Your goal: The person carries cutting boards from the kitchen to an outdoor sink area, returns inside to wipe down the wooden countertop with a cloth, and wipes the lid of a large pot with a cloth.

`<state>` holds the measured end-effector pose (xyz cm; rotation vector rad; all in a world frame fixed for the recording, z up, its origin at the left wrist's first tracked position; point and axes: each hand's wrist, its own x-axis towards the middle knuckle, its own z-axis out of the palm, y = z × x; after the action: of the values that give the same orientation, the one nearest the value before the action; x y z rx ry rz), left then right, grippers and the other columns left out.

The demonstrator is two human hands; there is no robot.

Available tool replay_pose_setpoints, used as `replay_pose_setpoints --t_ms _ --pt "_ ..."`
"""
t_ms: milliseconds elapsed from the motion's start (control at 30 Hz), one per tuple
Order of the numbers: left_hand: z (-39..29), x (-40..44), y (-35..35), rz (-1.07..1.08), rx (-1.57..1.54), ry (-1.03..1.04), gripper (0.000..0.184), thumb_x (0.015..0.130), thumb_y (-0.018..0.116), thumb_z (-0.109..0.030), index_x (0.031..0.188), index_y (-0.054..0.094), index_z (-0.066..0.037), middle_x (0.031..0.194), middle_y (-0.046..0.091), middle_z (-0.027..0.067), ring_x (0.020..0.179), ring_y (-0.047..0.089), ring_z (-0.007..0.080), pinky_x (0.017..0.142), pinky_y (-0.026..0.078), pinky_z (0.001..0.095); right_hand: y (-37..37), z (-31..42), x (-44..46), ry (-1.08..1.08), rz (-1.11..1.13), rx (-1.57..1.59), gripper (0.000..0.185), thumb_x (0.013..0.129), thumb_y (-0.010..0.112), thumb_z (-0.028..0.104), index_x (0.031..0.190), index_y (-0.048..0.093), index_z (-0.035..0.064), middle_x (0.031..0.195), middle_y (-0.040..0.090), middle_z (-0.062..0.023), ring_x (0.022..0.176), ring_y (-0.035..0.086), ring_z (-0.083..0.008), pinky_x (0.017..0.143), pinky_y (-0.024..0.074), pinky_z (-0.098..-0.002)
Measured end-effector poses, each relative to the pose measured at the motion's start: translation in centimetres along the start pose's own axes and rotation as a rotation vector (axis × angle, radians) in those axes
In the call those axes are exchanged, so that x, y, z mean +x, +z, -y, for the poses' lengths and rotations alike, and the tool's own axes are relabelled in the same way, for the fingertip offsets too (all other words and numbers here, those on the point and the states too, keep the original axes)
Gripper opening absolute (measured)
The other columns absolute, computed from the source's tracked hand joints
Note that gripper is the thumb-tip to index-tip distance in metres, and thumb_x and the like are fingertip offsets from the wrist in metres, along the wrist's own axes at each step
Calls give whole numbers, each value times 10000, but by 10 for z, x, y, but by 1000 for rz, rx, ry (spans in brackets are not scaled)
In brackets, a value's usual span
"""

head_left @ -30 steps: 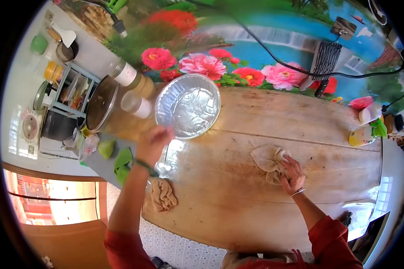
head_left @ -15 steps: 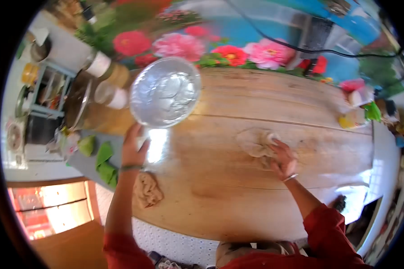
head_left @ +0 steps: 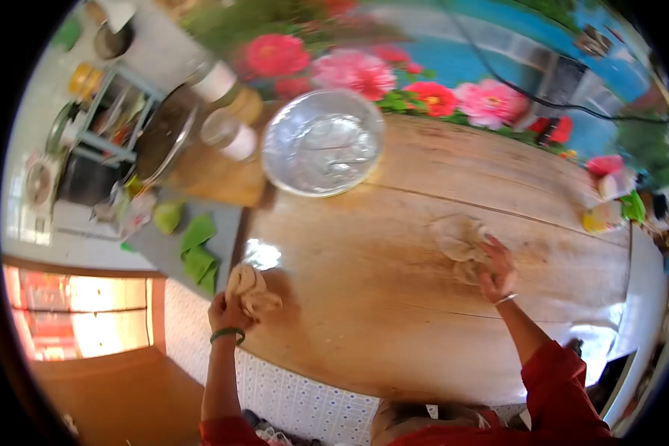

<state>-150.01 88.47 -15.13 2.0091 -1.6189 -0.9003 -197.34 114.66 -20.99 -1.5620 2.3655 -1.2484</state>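
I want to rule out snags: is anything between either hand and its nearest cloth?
Nothing visible is: the left hand holds the tan cloth, and the right hand touches the pale cloth on the wooden table. The shiny basin stands apart, farther back.

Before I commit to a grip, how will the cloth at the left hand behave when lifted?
The cloth should be floppy: its loose folds spill past the left hand. It probably won't roll, being a soft, uneven bundle. The dark patch beside it could be moisture or shadow, so it may be damp and heavier.
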Motion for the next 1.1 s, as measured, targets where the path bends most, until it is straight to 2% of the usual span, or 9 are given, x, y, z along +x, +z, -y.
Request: replay_pose_setpoints --t_ms 33,100,133,300,367,500,567,967,1100 --pt "-29 -7 -19 -28 -54 -73 229 715 607 -184 870 543 -29 673 535 32 622 492 109 580 432 246 -1 6 2 5 -9 -4 418 627 484 57 1038 559 57 1128 528 -160 1031 501 -333 860 415 -378" --pt "-37 0 -56 -241 702 783 206 733 580 -177 872 525 -34 683 518 6 626 491 105 581 436 224 -1 7 1 2 8 -8 413 628 480 65 1034 558 53 1129 526 -162 1030 499 -339 860 412 -384" --pt "-35 13 -70 -232 727 824 238 736 584 -174 912 512 -30 732 516 22 663 493 120 603 436 238 1 9 2 20 6 -36 409 629 475 73 1029 556 49 1129 523 -164 1028 497 -344 859 410 -390" --pt "60 130 -115 -373 217 -36 421 749 599 -161 1112 449 -10 980 507 103 848 504 195 709 436 309 2 19 3 44 32 -40 412 631 447 83 1030 545 45 1138 512 -168 1028 489 -353 870 396 -397" --pt "85 128 -89 -462 159 96 498 754 605 -156 1193 424 -2 1079 503 135 922 508 225 752 436 337 4 18 4 38 39 -52 416 632 439 83 1033 541 44 1142 509 -167 1029 487 -353 874 392 -396" --pt "31 -13 -5 -72 163 577 413 757 594 -105 1141 473 -18 1098 508 152 989 502 238 797 423 324 6 17 3 18 44 -76 425 631 436 70 1044 537 45 1145 507 -167 1032 484 -354 880 386 -395" --pt "18 -69 9 79 88 538 356 758 581 -77 1102 502 -30 1082 519 149 983 507 232 785 431 307 6 18 3 21 42 -81 426 632 435 67 1046 536 45 1145 508 -167 1030 485 -355 878 387 -395" --pt "132 -260 5 169 -759 -663 186 841 520 -147 944 580 -4 862 613 113 788 604 187 660 507 292 11 5 -14 -66 -21 -126 413 656 497 102 1065 531 54 1149 507 -161 1061 474 -330 893 373 -400" --pt "144 -299 -15 210 -713 -577 215 810 553 -139 966 573 8 885 612 130 795 609 213 663 517 316 6 42 -8 -48 117 -453 474 673 583 223 1127 505 111 1145 490 -136 1015 479 -318 851 387 -418"
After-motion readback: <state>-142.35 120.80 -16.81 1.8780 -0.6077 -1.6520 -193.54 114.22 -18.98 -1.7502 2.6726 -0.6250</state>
